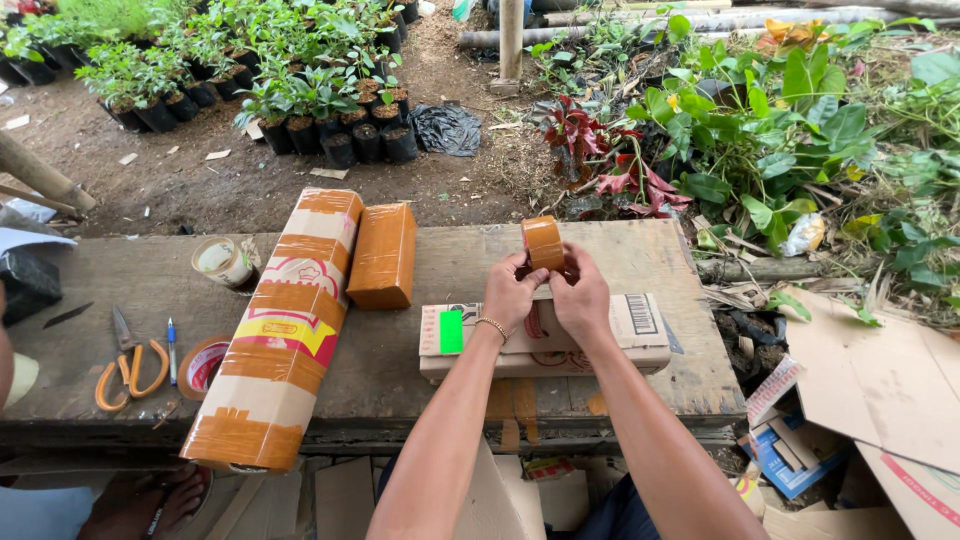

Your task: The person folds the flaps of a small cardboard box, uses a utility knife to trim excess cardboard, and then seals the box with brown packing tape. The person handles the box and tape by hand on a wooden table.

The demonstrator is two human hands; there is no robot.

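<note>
**Both my hands hold the brown tape roll**

My left hand (512,292) and my right hand (582,297) are both closed around a roll of brown tape (543,243). I hold it up just above a flat cardboard box (640,335) that lies on the wooden surface (440,260). To the left lie a long taped box (280,330) and a small brown parcel (382,255). Further left are orange scissors (130,365), a blue pen (172,350) and another tape roll (203,366). Potted plants (330,120) stand on the ground behind.
</note>
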